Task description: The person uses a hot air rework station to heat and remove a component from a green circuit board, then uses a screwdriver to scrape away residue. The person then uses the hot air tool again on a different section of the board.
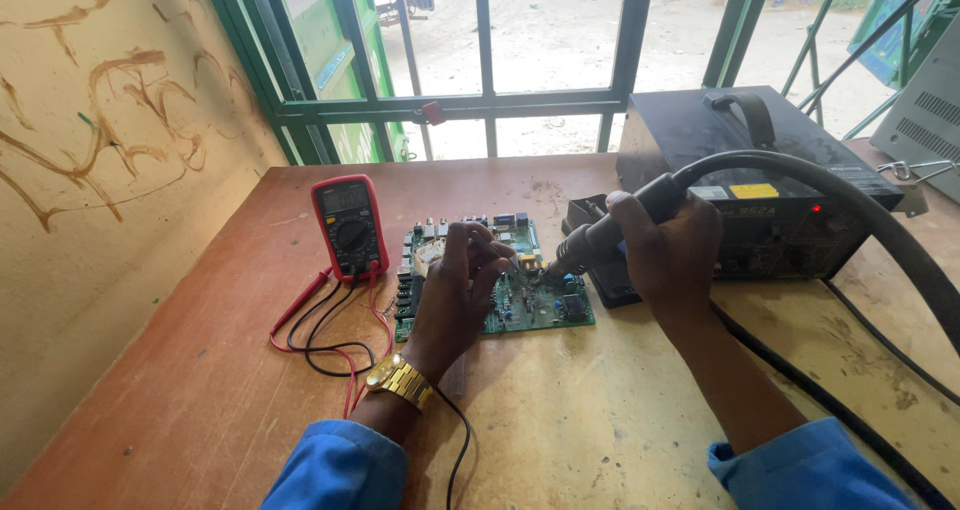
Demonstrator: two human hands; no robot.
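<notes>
Multimeter (349, 226) beside circuit board (500, 280); left hand (455, 295) pinching tweezers (512, 262), right hand (668, 250) gripping hot-air nozzle (585, 248).

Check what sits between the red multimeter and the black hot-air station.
Head view: the green circuit board, with the left hand resting on it and the right hand aiming the black hot-air wand.
</notes>
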